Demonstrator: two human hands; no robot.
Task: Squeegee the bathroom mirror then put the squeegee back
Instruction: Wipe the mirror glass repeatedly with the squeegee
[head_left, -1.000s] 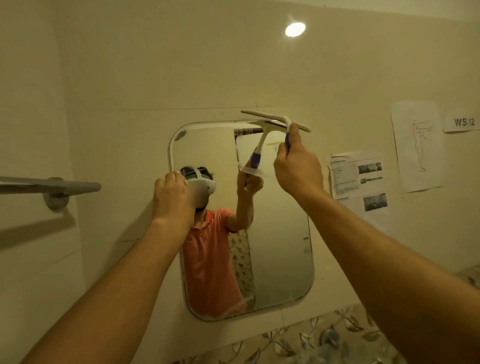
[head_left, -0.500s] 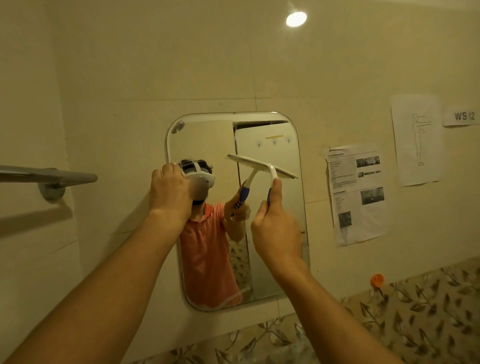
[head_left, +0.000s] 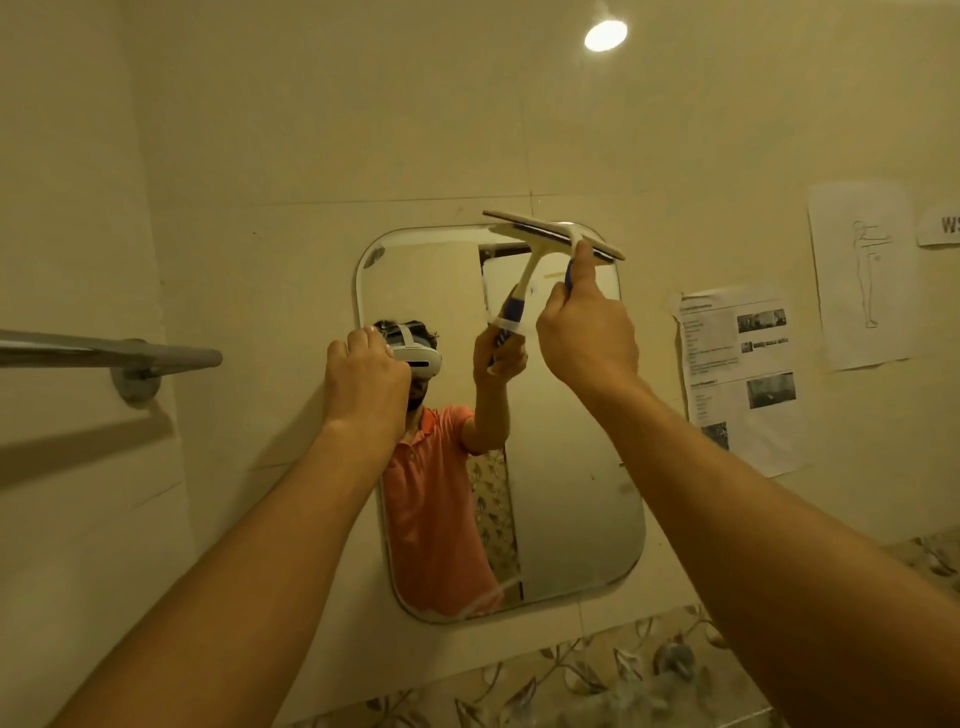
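While right hand (head_left: 587, 338) clasps squeegee (head_left: 551, 233) handle, blade sits above grip, seemingly touching mirror (head_left: 571, 493) top edge.

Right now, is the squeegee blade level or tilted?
Tilted. The squeegee lies across the top edge of the mirror, blade's left end higher than its right; the right hand grips its handle.

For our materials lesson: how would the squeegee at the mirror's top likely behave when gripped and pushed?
The squeegee is probably light: the right hand alone holds it raised. Its white frame looks like plastic, so likely stiff. Its blade may flex against the mirror.
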